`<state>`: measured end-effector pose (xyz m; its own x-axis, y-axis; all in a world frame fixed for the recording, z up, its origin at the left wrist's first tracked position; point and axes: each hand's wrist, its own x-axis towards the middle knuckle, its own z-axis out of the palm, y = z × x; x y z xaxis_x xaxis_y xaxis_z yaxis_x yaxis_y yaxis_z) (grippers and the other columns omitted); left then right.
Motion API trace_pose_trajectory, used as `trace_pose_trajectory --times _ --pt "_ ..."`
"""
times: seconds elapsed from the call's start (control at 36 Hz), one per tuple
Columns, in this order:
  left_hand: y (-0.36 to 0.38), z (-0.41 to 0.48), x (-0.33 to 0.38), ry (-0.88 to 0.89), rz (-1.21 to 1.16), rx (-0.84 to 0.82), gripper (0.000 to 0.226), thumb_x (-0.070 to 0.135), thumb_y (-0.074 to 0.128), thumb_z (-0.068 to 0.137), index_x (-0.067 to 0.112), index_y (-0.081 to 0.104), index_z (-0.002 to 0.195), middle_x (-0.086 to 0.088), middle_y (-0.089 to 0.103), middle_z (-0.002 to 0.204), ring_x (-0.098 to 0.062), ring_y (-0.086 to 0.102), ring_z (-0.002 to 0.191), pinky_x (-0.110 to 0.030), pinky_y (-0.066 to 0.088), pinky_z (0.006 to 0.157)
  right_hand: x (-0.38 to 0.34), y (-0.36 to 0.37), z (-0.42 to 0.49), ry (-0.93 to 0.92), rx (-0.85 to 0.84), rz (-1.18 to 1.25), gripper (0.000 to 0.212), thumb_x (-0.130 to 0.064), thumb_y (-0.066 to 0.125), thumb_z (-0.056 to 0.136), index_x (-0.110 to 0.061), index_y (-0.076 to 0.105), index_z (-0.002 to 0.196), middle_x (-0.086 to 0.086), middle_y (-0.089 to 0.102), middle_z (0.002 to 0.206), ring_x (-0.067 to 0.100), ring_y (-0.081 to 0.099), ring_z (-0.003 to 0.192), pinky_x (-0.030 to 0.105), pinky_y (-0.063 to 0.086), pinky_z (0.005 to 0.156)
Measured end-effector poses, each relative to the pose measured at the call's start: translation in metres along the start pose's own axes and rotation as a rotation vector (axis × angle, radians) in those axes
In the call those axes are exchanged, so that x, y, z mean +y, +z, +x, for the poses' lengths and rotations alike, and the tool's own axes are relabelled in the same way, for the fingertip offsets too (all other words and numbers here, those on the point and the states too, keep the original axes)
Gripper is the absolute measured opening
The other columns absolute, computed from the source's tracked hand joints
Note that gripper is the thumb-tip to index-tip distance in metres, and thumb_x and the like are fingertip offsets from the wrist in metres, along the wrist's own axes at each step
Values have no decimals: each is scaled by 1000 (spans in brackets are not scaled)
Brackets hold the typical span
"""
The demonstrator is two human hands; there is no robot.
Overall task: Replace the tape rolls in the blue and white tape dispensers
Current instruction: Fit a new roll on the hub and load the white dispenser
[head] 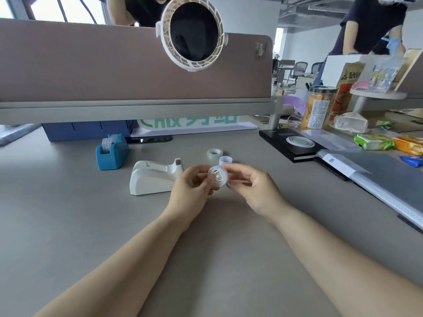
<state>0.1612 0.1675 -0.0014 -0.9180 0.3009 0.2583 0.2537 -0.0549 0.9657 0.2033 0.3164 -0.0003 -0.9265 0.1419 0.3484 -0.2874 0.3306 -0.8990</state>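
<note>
My left hand (190,189) and right hand (256,191) pinch a clear round tape roll (218,177) above the grey surface's (68,213) middle; white plastic tape dispenser (155,179) beside it, blue plastic tape dispenser (112,153) nearer the far edge.

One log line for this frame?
left hand, right hand: hold tape roll | white dispenser: no roll | blue dispenser: roll in | spare roll: on desk
</note>
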Motion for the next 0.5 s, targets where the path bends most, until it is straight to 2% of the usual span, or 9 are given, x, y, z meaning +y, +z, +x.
trace_pose_trajectory --times 0.06,0.17,0.28,0.33,0.39,0.5 --pt "0 -1 0 5 8 -7 11 13 61 88 9 66 97 -6 71 85 -15 66 76 -28 54 73 0 1 0 5 3 11 36 -6 66 84 -29 66 112 -4 70 112 14 64 107 28 48 97" --pt "-1 -1 0 4 15 -7 9 14 60 89 15 68 94 -2 72 85 -11 68 75 -24 55 72 2 1 1 -4 24 2 32 -10 67 83 -28 67 110 -4 71 110 12 64 103 30 49 96" --pt "-2 0 -2 -6 23 23 11 15 59 90 13 66 98 -4 72 85 -12 69 75 -22 54 69 8 -5 3 16 75 -15 20 -17 66 85 -22 67 105 -1 70 106 12 63 97 27 47 90" --pt "-1 1 -5 -1 46 58 9 13 59 90 12 63 97 -3 71 81 -14 68 73 -25 54 69 11 -10 7 39 163 -3 15 -20 66 86 -19 65 101 -1 69 99 9 61 89 24 47 85" --pt "3 2 -8 49 151 88 7 14 60 88 14 59 95 0 71 77 -15 68 70 -29 54 69 16 -16 13 85 272 28 15 -21 65 86 -18 62 101 -2 66 96 8 60 87 18 45 78" --pt "15 8 -12 144 440 71 13 18 62 86 23 51 91 -1 69 78 -17 65 72 -16 45 64 26 -16 25 145 345 3 16 -22 65 86 -18 62 101 -1 66 96 10 59 86 17 43 72"
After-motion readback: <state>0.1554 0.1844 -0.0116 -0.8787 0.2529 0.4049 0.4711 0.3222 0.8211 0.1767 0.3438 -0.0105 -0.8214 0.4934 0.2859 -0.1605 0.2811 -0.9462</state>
